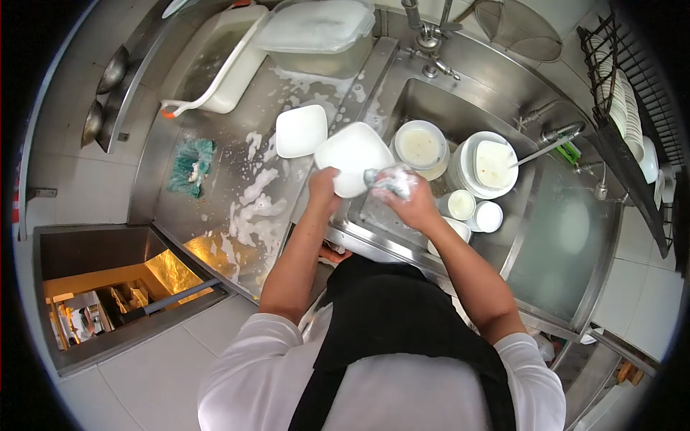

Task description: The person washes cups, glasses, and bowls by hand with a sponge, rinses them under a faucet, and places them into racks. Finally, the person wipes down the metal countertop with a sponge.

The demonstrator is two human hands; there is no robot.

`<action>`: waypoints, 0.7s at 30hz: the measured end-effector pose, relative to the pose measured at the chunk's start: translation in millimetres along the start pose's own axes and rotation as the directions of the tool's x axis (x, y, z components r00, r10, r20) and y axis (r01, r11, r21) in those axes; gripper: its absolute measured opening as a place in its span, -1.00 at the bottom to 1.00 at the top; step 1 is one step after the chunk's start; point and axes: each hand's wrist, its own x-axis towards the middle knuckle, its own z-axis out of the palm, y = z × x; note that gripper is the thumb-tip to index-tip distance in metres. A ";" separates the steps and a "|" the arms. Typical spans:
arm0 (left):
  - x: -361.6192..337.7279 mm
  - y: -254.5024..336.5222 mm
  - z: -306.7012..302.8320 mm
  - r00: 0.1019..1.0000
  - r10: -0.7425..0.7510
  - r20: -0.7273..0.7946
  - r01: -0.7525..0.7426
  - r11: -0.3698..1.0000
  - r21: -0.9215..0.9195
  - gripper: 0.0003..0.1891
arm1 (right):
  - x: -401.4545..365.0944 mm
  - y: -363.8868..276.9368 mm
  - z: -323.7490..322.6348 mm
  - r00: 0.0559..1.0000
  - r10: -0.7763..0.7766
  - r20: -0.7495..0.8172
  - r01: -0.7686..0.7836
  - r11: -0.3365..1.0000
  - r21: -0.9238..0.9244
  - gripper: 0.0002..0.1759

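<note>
My left hand (325, 188) grips the near left edge of a white square plate (352, 156), which is tilted over the sink's left edge. In my right hand (417, 202) is a soapy sponge (392, 182), covered in foam and close to the plate's right corner. A smaller white square plate (301, 131) lies on the wet counter, left of the held one. To the right, inside the sink, sit round white bowls (420, 145) and a stack of white plates (471, 164) with a square dish (494, 165) on top.
Foam spreads over the steel counter (223, 172), where a green scouring cloth (192, 167) lies. At the back stand a white tub (228, 61) and a lidded plastic container (316, 54). A water-filled basin (560, 244) and a dish rack (618, 108) are on the right.
</note>
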 end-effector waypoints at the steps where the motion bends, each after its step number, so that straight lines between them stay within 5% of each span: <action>1: 0.6 7.6 -4.3 1.000 0.006 -0.003 -0.006 1.000 0.001 -0.54 | 0.2 -5.8 -4.1 0.997 0.030 -0.069 -0.023 0.994 0.109 -0.70; 3: 1.6 27.5 -6.5 0.961 0.167 -0.222 -0.190 0.978 -0.089 -0.55 | -3.8 -9.8 -9.0 0.989 0.110 -0.099 -0.081 0.962 0.261 -0.71; 5: 5.4 41.7 -13.9 0.963 0.190 -0.192 -0.213 0.971 -0.106 -0.57 | -14.2 6.6 -11.8 0.962 0.264 -0.075 -0.236 0.935 0.265 -0.73; 12: 40.0 54.1 -45.2 0.954 0.111 -0.280 -0.090 0.992 0.088 -0.62 | -54.6 45.9 -17.1 0.902 0.429 -0.047 -0.397 0.869 0.296 -0.71; 14: 45.3 62.5 -53.4 0.962 0.018 -0.273 0.057 0.963 0.263 -0.58 | -66.3 58.7 -17.3 0.889 0.455 -0.053 -0.418 0.853 0.312 -0.70; 15: 47.7 58.8 -48.8 0.929 0.139 -0.343 -0.018 0.943 0.332 -0.46 | -73.8 61.8 -22.2 0.877 0.477 -0.057 -0.434 0.839 0.329 -0.68; 19: 79.3 45.7 -81.2 0.981 0.122 -0.153 -0.056 0.924 0.377 -0.49 | -98.8 72.6 -42.0 0.872 0.465 -0.156 -0.406 0.863 0.301 -0.49; 21: 51.8 40.9 -37.5 0.956 0.156 -0.249 -0.044 0.914 0.404 -0.54 | -109.1 85.3 -56.9 0.815 0.559 -0.156 -0.484 0.803 0.349 -0.50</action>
